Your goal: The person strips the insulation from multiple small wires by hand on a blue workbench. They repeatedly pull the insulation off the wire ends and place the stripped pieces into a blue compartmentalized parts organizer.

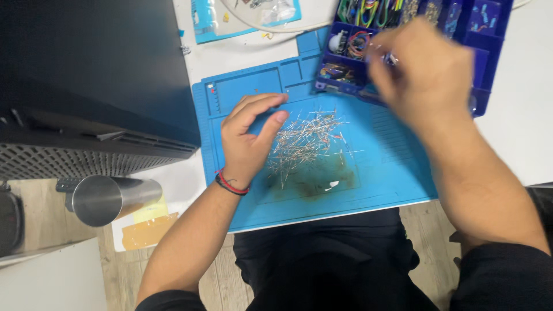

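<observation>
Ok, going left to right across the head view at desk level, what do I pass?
Shiny metal cylinder → left hand with a red-and-black wristband → pile of thin wire-legged components on the blue work mat → blurred right hand over the dark blue compartment box.

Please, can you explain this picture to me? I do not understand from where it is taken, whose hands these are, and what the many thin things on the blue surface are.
The one picture comes from a camera worn on a person's head, looking down at their own two bare hands. The left hand rests on a blue work mat, curled beside a pile of thin metal-legged parts. The right hand is blurred over a dark blue compartment box of wires and small parts; whether it holds anything cannot be told. A metal cylinder lies at the left.
</observation>
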